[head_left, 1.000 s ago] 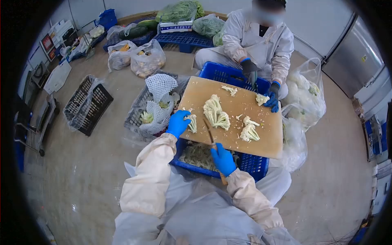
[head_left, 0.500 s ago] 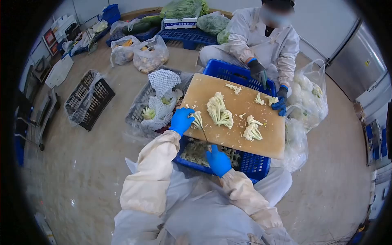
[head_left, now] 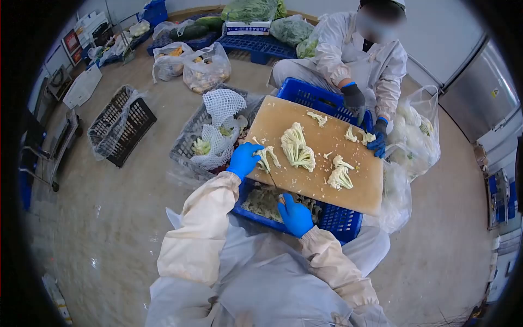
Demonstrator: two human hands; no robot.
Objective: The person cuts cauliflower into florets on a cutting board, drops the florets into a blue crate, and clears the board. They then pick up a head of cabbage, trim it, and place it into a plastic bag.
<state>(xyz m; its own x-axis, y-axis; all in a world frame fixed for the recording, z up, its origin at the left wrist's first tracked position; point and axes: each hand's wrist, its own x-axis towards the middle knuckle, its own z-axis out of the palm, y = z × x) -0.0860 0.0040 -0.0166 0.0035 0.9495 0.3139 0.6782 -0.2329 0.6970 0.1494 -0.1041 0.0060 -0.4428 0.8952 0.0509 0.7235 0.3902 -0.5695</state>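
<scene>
My left hand [head_left: 243, 161], in a blue glove, is closed on a cauliflower piece [head_left: 267, 159] at the left edge of the tan cutting board [head_left: 321, 150]. In my right hand [head_left: 296, 216], also blue-gloved, is a knife [head_left: 274, 183]; its thin blade points up and left to the cauliflower piece, and my fingers cover most of the handle. A larger cauliflower chunk [head_left: 297, 146] lies mid-board, with a smaller cauliflower piece [head_left: 340, 174] to its right. White crumbs are scattered around them.
The board rests across blue crates [head_left: 340, 220], the near one holding cauliflower bits. Opposite, a co-worker's hand [head_left: 377, 143] touches small florets. To the left stand a lined grey crate [head_left: 188, 133] and a black crate [head_left: 131, 133]. Bagged cauliflower [head_left: 411, 136] sits at right.
The cauliflower piece at my left hand now shows its stems spread apart. My hands stay in nearly the same places. Across the board, the co-worker's dark-gloved hand has shifted slightly; the view has moved a little.
</scene>
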